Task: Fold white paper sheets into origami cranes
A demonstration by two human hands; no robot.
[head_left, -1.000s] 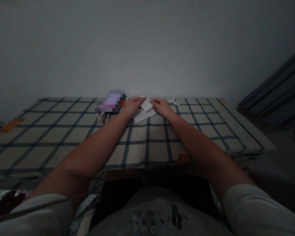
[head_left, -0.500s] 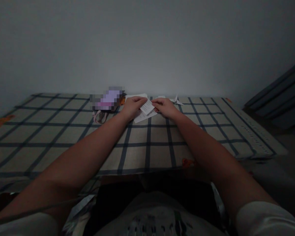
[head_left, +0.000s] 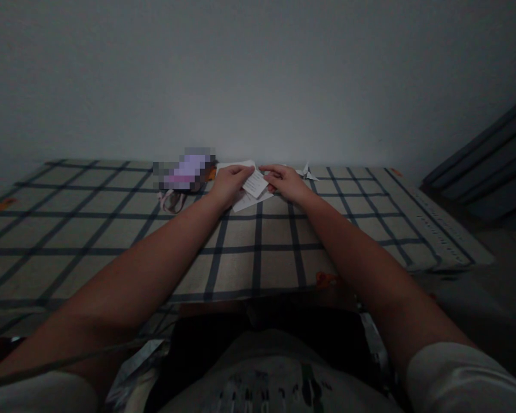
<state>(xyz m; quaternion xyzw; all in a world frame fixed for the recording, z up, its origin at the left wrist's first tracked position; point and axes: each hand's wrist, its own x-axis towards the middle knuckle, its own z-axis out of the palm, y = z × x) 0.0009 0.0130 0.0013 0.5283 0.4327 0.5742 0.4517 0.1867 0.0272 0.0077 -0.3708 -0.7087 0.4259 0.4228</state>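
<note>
Between my hands is a small folded piece of paper (head_left: 255,184) with printed lines on it. My left hand (head_left: 230,182) pinches its left edge, thumb on top. On the right side, my right hand (head_left: 286,182) grips the paper's edge with thumb and fingertips, the index finger reaching along its top. Beneath lies another white sheet (head_left: 243,204), partly covered by the folded paper and my left hand. A folded white paper crane (head_left: 308,172) sits just beyond my right hand.
A blurred-out purple phone-like object (head_left: 189,171) lies to the left, with a pale pink strap (head_left: 171,201) beside it. The checked tablecloth (head_left: 258,252) covers the table, which stands against a grey wall (head_left: 258,80).
My right index finger has stretched out along the top of the folded paper. Both hands keep hold of it, and the whole view has shifted slightly.
</note>
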